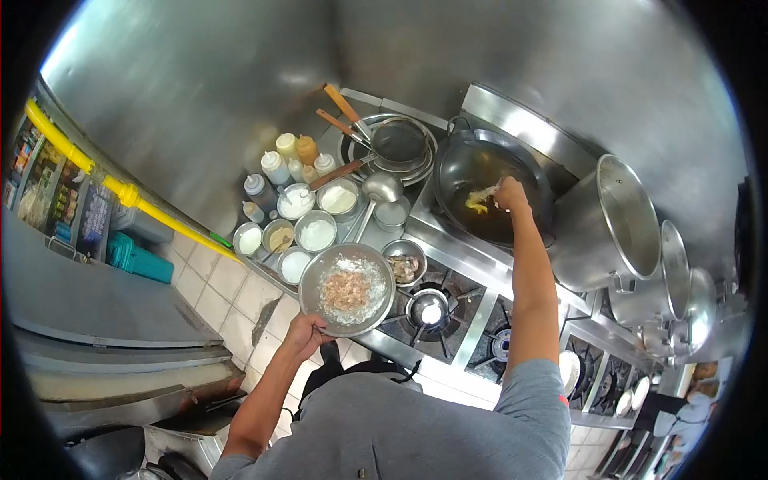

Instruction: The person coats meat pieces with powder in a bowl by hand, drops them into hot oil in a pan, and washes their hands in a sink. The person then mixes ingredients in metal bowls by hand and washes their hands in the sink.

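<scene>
My left hand [302, 337] grips the near rim of a metal bowl [376, 315], tilted slightly toward me. Pinkish meat pieces [346, 290] lie in it among white flour [373, 282]. My right hand [510, 194] reaches over a dark wok [458, 164] with brown oil [488, 156] in it. Its fingers are curled together, pointing down. A yellowish, battered-looking piece [480, 199] shows right beside the fingertips. Whether the fingers touch that piece or hold another is hidden. A small bowl of raw-looking pieces [406, 262] stands beyond the metal bowl.
Several squeeze bottles [274, 166] and bowls of powders [315, 233] stand left of the wok. A ladle [382, 189] and wooden-handled strainers [400, 142] lie behind. Large pots [588, 220] stand at right; a burner [430, 310] is close in front. Another person [690, 416] is far right.
</scene>
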### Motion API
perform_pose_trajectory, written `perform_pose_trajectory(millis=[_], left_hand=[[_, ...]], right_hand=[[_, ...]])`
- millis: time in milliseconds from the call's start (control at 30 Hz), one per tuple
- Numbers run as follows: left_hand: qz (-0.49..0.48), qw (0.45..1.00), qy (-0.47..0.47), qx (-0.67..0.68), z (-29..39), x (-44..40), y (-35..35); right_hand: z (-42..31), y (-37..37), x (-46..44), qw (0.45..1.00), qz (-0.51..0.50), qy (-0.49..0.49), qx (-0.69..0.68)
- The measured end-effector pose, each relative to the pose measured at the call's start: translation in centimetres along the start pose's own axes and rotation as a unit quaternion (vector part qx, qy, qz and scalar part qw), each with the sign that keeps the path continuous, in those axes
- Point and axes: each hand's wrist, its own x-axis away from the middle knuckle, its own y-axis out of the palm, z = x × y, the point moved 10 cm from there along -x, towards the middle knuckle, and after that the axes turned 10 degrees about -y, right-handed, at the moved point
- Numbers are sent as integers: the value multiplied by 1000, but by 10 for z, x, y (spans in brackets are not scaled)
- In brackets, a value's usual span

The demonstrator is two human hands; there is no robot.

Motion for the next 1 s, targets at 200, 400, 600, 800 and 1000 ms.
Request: perform_pose_trajectory(millis=[200,400,600,800,1000], left_hand=[[-19,1000,3,-17,19,-2,9],[-17,998,3,-53,32,-6,4],[-49,998,6,-50,36,-22,-6],[-23,998,-15,-54,43,-33,8],[-90,994,-65,-23,26,-48,-1]], right_hand=[[8,-30,36,995,1,91,42],[52,-25,53,982,69,174,15],[-26,-63,77,990,133,46,5],[-284,-34,157,941,22,-317,-119],[-382,163,210,906,-181,-379,41]])
